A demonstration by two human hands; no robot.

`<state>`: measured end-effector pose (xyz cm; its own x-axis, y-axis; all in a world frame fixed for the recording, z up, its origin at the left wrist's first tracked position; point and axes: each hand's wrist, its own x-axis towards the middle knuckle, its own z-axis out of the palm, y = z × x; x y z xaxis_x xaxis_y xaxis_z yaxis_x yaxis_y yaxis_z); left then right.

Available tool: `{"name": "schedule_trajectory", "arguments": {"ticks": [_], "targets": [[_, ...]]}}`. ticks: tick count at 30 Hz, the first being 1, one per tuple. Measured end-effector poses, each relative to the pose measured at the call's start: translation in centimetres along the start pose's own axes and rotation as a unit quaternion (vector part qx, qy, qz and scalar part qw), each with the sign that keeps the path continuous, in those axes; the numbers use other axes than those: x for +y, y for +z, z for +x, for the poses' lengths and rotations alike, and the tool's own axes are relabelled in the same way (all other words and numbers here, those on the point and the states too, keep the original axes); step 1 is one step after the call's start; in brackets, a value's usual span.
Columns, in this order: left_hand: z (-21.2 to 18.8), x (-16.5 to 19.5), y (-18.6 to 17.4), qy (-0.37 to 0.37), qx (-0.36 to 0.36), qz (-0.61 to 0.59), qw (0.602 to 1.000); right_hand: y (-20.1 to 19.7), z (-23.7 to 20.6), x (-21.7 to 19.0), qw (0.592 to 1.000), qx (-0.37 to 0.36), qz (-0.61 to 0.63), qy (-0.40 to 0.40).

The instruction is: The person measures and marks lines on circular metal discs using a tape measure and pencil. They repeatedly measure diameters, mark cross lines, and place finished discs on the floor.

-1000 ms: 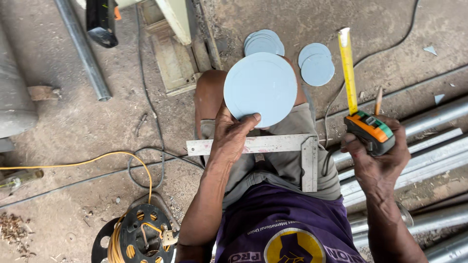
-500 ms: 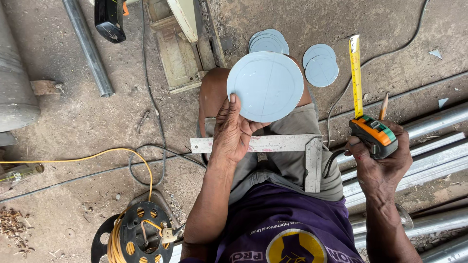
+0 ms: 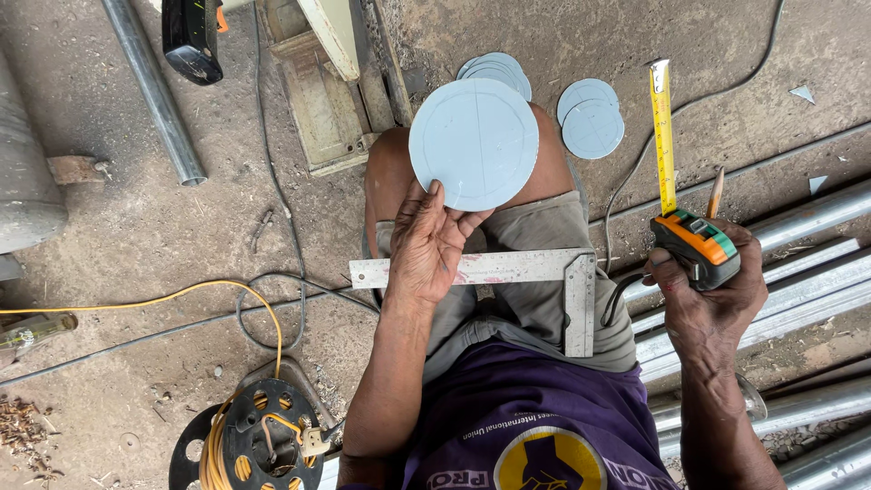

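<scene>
The pale blue disc [image 3: 474, 143] is flat and round, with a faint scribed ring and line, held above the knee. The left hand [image 3: 434, 247] pinches its lower edge. Since the earlier frame it has lifted slightly higher. The right hand [image 3: 712, 295] is clamped round the tape measure [image 3: 697, 247], whose yellow blade [image 3: 663, 136] runs lengthwise straight up, away from the person, above a steel square [image 3: 508, 272] on the lap
</scene>
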<state>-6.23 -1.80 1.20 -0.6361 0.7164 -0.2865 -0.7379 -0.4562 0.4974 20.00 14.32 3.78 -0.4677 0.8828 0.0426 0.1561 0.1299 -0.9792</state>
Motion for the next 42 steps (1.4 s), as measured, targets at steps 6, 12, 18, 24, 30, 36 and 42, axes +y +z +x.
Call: {"name": "schedule_trajectory", "arguments": {"ticks": [6,12,18,24,30,36,42], "targets": [[-0.5,-0.4,0.1,0.02,0.004,0.094,0.995,1.2,1.3,-1.6,0.943,-0.104,-0.196,-0.249],[-0.9,-0.8,0.7,0.011,0.051,0.134,0.99,3.9,0.5,-4.2,0.924,-0.173,-0.26,-0.221],[-1.4,-1.4,-0.3,-0.006,0.035,0.088,0.995,5.2,0.9,-5.4,0.927,-0.184,-0.246,-0.212],[-1.2,-1.7,0.1,0.004,0.079,0.059,0.995,5.4,0.6,-5.6,0.92,-0.202,-0.261,-0.213],[-1.1,-1.1,1.5,0.009,0.101,0.071,0.992,5.4,0.5,-5.2,0.92,-0.2,-0.272,-0.199],[-1.4,-1.0,1.7,0.018,0.051,0.137,0.989,5.4,0.7,-4.6,0.92,-0.206,-0.262,-0.206],[-1.4,-1.1,2.5,-0.001,0.085,0.076,0.994,5.8,0.2,-4.5,0.926,-0.203,-0.256,-0.191]]}}
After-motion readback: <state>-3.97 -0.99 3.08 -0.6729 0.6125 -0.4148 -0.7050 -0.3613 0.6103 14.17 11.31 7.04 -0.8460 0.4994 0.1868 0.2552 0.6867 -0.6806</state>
